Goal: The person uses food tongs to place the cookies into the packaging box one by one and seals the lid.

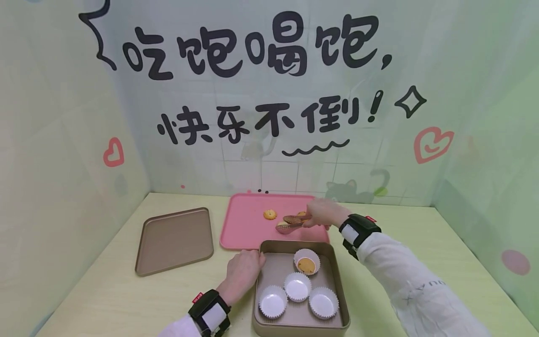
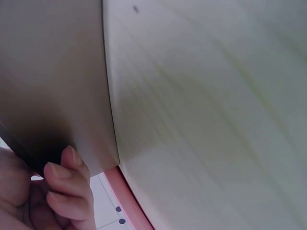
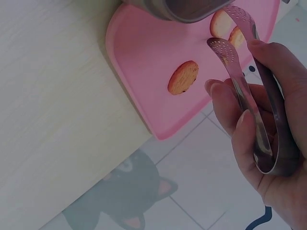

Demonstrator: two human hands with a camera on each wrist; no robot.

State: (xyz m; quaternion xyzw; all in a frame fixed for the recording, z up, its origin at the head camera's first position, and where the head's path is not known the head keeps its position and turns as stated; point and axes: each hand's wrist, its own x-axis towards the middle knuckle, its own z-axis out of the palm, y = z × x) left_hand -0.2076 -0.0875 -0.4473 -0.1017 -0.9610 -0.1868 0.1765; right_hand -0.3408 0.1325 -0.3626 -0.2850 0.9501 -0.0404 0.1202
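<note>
My right hand (image 1: 324, 213) holds metal tongs (image 3: 244, 91) with perforated ends over the pink tray (image 1: 248, 229). The tong ends stand apart around one cookie (image 3: 219, 23). Two more cookies lie on the tray, a round cookie (image 1: 270, 214) farther left and another cookie (image 3: 183, 77) farther right. At the near side, my left hand (image 1: 243, 270) grips the far left corner of a deep brown baking pan (image 1: 258, 299), fingers curled on its wall. Inside the pan are several white paper cups; the far paper cup (image 1: 313, 254) has a cookie (image 1: 306, 266) in it.
A flat brown tray (image 1: 177, 241) lies on the left of the pale wooden table (image 1: 391, 224). Behind the table's far edge stands a printed wall sheet (image 1: 261, 173), with more sheets along both sides. The pan's far rim lies close to the pink tray's near edge.
</note>
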